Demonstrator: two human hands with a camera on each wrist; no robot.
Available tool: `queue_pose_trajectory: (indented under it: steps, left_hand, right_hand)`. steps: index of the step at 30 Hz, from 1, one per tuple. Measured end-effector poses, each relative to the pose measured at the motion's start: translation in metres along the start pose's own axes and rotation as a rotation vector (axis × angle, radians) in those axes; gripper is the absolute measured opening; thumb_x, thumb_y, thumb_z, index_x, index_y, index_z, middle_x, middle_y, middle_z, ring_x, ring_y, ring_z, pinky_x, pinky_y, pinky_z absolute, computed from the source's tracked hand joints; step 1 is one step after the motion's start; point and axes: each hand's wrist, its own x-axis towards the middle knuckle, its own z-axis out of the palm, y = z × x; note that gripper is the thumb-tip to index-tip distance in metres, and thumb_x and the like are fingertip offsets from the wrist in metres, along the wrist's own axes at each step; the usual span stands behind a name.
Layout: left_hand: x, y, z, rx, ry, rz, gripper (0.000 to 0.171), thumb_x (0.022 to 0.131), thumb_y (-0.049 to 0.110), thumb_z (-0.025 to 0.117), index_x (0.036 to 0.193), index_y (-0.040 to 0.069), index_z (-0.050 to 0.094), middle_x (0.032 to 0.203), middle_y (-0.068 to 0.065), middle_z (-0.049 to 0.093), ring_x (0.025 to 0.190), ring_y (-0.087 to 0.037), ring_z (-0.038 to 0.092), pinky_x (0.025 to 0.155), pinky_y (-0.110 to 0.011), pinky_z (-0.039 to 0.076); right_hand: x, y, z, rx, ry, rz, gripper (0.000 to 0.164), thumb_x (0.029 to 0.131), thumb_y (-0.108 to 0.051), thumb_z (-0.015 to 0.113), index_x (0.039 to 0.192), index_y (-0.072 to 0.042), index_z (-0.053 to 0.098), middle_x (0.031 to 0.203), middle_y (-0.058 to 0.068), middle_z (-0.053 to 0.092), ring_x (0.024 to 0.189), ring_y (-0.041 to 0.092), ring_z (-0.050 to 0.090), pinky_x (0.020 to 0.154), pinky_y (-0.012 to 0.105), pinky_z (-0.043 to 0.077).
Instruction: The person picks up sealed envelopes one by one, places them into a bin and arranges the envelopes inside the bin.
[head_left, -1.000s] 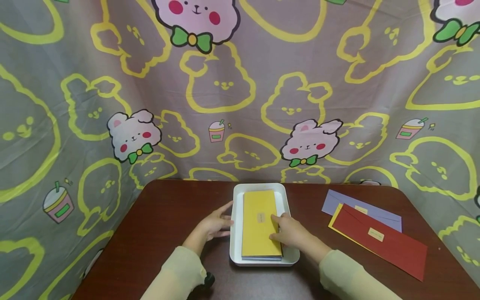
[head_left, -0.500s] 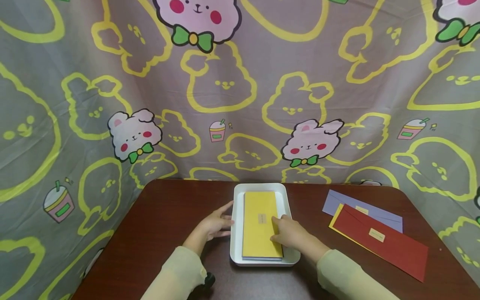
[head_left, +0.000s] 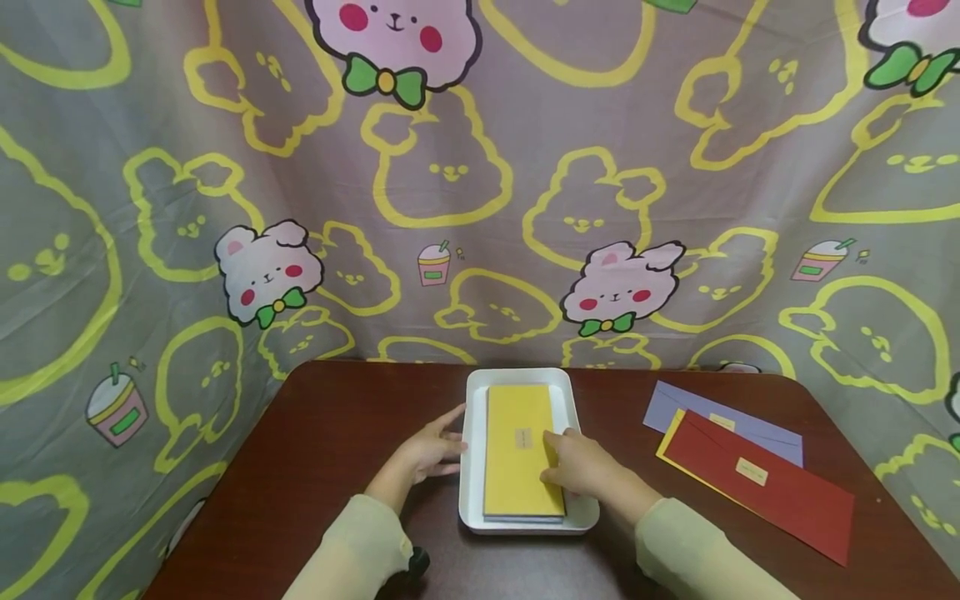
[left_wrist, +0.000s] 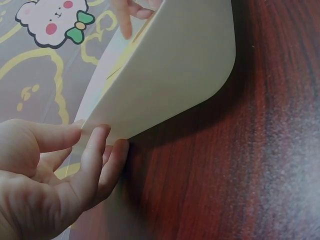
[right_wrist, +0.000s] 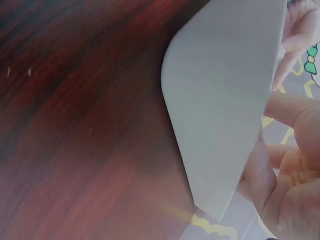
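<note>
In the head view, a white rectangular tray (head_left: pixel 474 492) stands on the table with a stack of long envelopes in it. The top one is a yellow envelope (head_left: pixel 517 483) with a small beige label (head_left: pixel 523 438); edges of others show beneath it at the near end. My left hand (head_left: pixel 426 451) touches the tray's left side, fingers spread; in the left wrist view its fingertips meet the rim and outer wall. Reaching over the right rim, my right hand (head_left: pixel 581 465) rests its fingertips on the stack's right edge. Its lower fingers are partly hidden.
To the right on the dark red-brown table (head_left: pixel 337 417) lie a lilac envelope (head_left: pixel 675 404), a red envelope (head_left: pixel 795 492) overlapping it, and a yellow envelope (head_left: pixel 667 446) mostly covered by the red one. A patterned curtain (head_left: pixel 480 242) hangs behind the table.
</note>
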Motion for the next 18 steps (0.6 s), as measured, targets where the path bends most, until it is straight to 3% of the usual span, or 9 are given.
queue_pose_trajectory:
  steps: [6, 18]
  left_hand:
    - [-0.001, -0.001, -0.001, 0.005, -0.003, 0.005, 0.076, 0.098, -0.005, 0.062, 0.163, 0.016, 0.029, 0.132, -0.026, 0.057, 0.105, -0.031, 0.067, 0.086, -0.046, 0.060]
    - [0.000, -0.003, -0.002, -0.009, -0.021, 0.015, 0.076, 0.098, -0.006, 0.061, 0.163, 0.015, 0.028, 0.131, -0.026, 0.056, 0.105, -0.031, 0.067, 0.089, -0.048, 0.059]
  right_hand:
    - [-0.001, -0.005, -0.016, 0.059, -0.003, -0.029, 0.068, 0.088, -0.014, 0.082, 0.148, 0.000, 0.053, 0.102, 0.012, 0.057, 0.045, 0.015, 0.057, 0.044, 0.028, 0.050]
    - [-0.004, -0.004, -0.058, 0.034, 0.137, -0.264, 0.051, 0.088, -0.007, 0.081, 0.137, -0.010, 0.066, 0.091, -0.004, 0.060, 0.069, 0.011, 0.054, 0.056, 0.026, 0.050]
